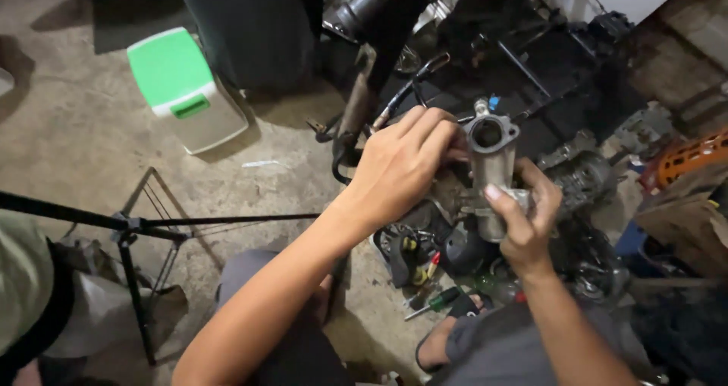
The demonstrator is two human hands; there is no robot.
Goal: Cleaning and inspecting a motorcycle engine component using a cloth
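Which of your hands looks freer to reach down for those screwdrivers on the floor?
Probably the left hand: only its fingertips touch the grey metal part, while the right hand grips it. The screwdrivers lie between the knees.

A green-topped white box [186,90] sits far left on the concrete floor [68,143]. A black tripod [136,234] stands near left. Screwdrivers [432,280] lie near centre, and an orange crate [690,157] sits right.

Single head-worn view, looking steeply down, close over both hands, garage floor [83,128] beyond
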